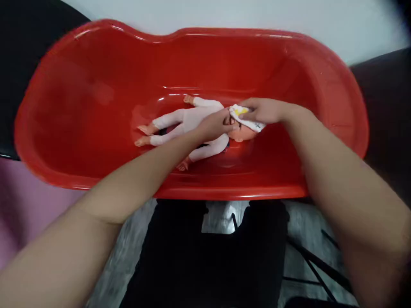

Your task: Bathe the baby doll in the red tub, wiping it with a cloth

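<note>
A baby doll (195,117) with a white cloth body lies on its back inside a red plastic baby bathtub (96,149), feet to the left and head to the right. My left hand (215,124) is at the doll's neck and chin, fingers curled against it. A white cloth (236,110) with a yellow print lies over the top and far side of the doll's head. Pinched in my right hand (263,111), the cloth rests against the face, partly covering it. The fingers hide part of the doll's face and chest.
The tub stands against a pale wall (224,13). Dark chair-like shapes are at its left and right ends, with a pink surface (38,201) at lower left. Below the near rim are my dark-clothed legs (208,265), thin black metal legs (321,265) and a grey floor.
</note>
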A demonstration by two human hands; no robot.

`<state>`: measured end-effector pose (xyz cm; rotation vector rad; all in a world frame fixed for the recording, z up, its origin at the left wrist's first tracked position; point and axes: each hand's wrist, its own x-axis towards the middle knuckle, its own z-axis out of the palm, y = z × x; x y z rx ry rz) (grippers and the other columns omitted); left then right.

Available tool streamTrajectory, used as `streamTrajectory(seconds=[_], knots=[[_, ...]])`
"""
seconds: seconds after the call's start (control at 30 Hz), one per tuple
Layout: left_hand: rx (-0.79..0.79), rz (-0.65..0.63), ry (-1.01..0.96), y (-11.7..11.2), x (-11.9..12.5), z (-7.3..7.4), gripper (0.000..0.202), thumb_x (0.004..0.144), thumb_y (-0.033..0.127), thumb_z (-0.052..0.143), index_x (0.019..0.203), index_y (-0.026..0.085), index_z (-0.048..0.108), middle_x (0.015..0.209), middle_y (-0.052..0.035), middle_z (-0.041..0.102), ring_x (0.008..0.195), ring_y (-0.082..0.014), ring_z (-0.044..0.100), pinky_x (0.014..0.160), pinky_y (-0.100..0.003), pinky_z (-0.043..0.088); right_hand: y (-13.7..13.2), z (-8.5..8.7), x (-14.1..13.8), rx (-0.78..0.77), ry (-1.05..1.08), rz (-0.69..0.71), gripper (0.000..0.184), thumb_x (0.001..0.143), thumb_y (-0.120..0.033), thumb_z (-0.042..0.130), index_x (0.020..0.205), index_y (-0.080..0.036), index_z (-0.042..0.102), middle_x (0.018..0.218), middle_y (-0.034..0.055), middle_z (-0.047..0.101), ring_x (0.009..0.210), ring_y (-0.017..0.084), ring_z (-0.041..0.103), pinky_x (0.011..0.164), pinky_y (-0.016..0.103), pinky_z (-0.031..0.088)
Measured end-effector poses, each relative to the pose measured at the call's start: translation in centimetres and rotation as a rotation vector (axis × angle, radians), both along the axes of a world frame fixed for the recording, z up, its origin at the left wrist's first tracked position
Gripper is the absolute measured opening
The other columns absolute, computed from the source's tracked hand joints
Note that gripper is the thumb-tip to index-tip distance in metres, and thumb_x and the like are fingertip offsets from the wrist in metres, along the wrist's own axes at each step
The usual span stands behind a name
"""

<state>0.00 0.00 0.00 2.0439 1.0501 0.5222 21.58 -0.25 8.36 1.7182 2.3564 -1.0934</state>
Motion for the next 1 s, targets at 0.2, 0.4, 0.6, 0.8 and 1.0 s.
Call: streamTrajectory(seconds=[0.2,0.4,0.6,0.8,1.0], knots=[[0.014,-0.019,-0.004,0.1,0.1,-0.2,0.012,0.093,0.025,0.069,0.100,0.019,0.060,0.087,-0.0020,0.061,0.081,-0.0190,0.056,0.075,-0.032,0.040,0.1,-0.1,-0.6,-0.010,-0.067,-0.079,0.039,0.098,-0.057,0.062,0.119,-0.025,0.073,0.096,0.0063,0.075,0.090,0.026,0.069,0.084,0.036,0.052],[0.008,-0.013,0.022,0.0,-0.1,0.0,0.022,0.092,0.027,0.073,0.111,0.019,0.064,0.095,-0.0044,0.064,0.089,-0.0211,0.061,0.081,-0.032,0.042,0.7,-0.7,0.6,-0.156,-0.272,-0.274,0.067,0.106,-0.071,0.031,0.121,-0.017,0.067,0.065,0.0081,0.066,0.081,0.030,0.072,0.097,0.048,0.052],[-0.008,0.006,0.031,-0.1,-0.1,0.3,0.030,0.094,0.029,0.072,0.121,0.018,0.063,0.097,-0.0053,0.067,0.089,-0.0220,0.062,0.079,-0.032,0.042,2.0,-2.0,1.9,-0.027,-0.311,-0.338,0.076,0.094,-0.085,0.046,0.115,-0.015,0.070,0.063,0.0133,0.066,0.085,0.037,0.072,0.085,0.051,0.058],[0.025,-0.005,0.047,0.2,-0.2,-0.3,0.019,0.093,0.028,0.073,0.106,0.020,0.062,0.092,-0.0023,0.064,0.083,-0.0197,0.057,0.075,-0.033,0.040,1.0,-0.6,1.5,0.009,-0.275,-0.317,0.055,0.096,-0.071,0.058,0.091,-0.019,0.074,0.067,0.0103,0.066,0.077,0.032,0.071,0.084,0.048,0.059],[0.021,0.001,0.070,0.1,0.1,0.0,0.013,0.090,0.014,0.068,0.092,0.020,0.056,0.085,-0.0004,0.061,0.076,-0.0173,0.054,0.069,-0.032,0.036,-0.1,0.4,-0.7,-0.062,-0.118,-0.253,0.044,0.093,-0.061,0.067,0.096,-0.018,0.076,0.079,0.0107,0.071,0.082,0.030,0.072,0.080,0.044,0.060]])
